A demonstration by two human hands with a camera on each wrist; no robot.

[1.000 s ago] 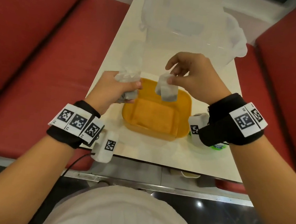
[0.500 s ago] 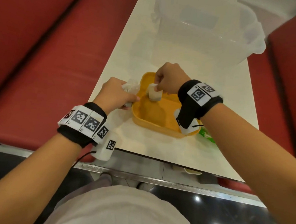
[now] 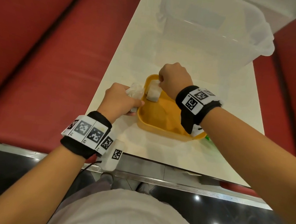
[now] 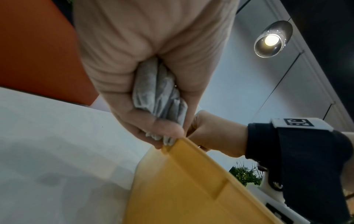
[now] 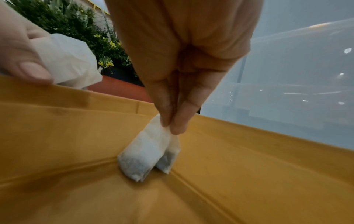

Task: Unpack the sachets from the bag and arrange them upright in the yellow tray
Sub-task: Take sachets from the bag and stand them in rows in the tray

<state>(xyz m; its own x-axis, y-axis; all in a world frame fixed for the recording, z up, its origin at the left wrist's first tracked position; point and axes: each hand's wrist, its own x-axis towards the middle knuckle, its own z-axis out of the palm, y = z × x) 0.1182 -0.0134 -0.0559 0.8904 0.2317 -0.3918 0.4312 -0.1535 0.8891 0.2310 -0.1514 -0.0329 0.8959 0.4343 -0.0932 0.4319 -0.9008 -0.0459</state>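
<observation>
Yellow tray point(image 3: 161, 129): rounded-corner plastic tray with a raised rim, standing on the white table point(image 3: 194, 153) near its near edge. Contents: one pair of sachets point(image 3: 152, 93), set in the tray's far left corner. Remaining floor of the tray bare, partly hidden by the right wrist strap.

Sachets in tray point(image 5: 147, 153): two white, soft paper pouches side by side, dark filling showing through the lower part. Lower ends rest on the tray floor where floor meets wall; tops joined and lifted, so the pair stands roughly upright, leaning a little.

Right hand point(image 3: 175, 80): over the far left corner of the tray, thumb and forefinger pinching the top edge of the sachet pair; fingertips point(image 5: 178, 125) pressed together on the paper.

Bag point(image 3: 135, 92): crumpled white paper bag, just outside the tray's left rim, above the table. Contents: grey-white sachets bunched together, seen from below in the left wrist view point(image 4: 161, 98); count cannot be told.

Left hand point(image 3: 121, 100): fingers and thumb curled round the bag, gripping it; thumb lies against the tray's left rim.

Clear plastic tub point(image 3: 216, 27): large, translucent, at the far end of the table, behind the tray. Contents not discernible.
</observation>
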